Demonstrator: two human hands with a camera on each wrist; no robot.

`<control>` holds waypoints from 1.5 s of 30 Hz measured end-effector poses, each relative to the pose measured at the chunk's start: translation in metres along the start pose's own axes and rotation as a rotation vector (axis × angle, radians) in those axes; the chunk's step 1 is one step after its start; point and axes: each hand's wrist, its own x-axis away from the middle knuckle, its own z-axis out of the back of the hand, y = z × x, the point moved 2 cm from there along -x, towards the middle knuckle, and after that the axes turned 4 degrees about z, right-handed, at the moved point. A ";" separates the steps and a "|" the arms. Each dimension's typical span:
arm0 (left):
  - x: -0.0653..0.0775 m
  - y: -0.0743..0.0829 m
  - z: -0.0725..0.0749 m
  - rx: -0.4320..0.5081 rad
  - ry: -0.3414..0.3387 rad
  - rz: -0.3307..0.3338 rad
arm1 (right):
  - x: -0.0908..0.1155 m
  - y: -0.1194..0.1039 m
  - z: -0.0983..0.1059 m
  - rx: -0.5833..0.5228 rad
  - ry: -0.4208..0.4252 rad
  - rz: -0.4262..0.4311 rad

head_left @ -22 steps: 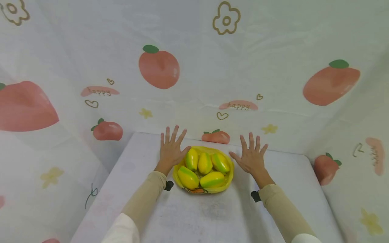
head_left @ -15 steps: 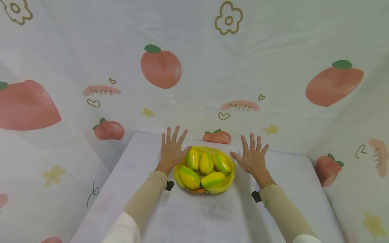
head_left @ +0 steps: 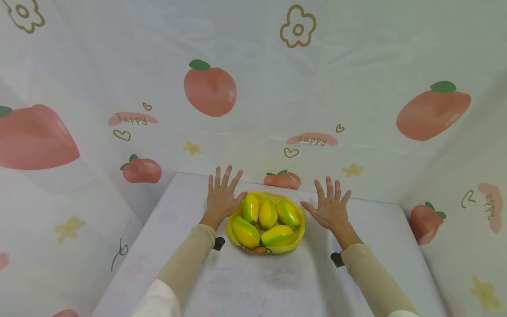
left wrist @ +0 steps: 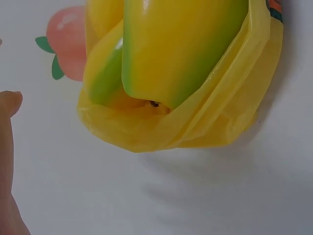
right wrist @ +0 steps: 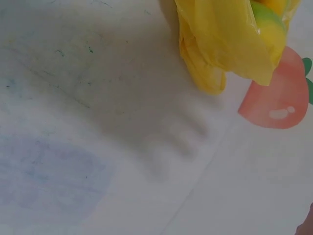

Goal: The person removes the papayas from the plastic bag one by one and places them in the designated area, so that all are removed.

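Note:
Several yellow-green mangoes (head_left: 268, 214) lie in a yellow plastic bag (head_left: 300, 237) whose mouth is spread wide. My left hand (head_left: 222, 201) hovers at the bag's left side, fingers straight and splayed, its thumb overlapping the rim in the head view; whether it touches cannot be told. On the other side my right hand (head_left: 330, 212) is likewise spread, holding nothing, thumb towards the bag. From the left wrist, a mango (left wrist: 171, 49) shows close up inside the bag's folded edge (left wrist: 137, 132), with part of my hand (left wrist: 6, 147) at the left. The right wrist view catches the bag's crumpled side (right wrist: 220, 39).
The bag stands on a table (head_left: 253, 286) under a pale cloth. A white curtain (head_left: 253, 145) printed with peaches and flowers rises behind and along both sides. Shadows of the hands fall on the cloth.
Both hands have drifted very slightly apart, the left one leftward and the right one rightward. The bag and mangoes keep their places; the head view shifts a little.

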 end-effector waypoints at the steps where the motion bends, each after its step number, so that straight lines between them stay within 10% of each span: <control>1: 0.001 -0.001 0.000 0.001 0.001 0.001 | 0.001 0.000 0.000 0.000 -0.004 0.001; 33: 0.025 -0.023 -0.020 0.306 -0.051 -0.054 | 0.032 -0.021 -0.014 -0.225 -0.050 0.165; 45: 0.037 -0.035 -0.033 0.487 -0.066 0.039 | 0.041 -0.035 -0.023 -0.295 -0.038 0.230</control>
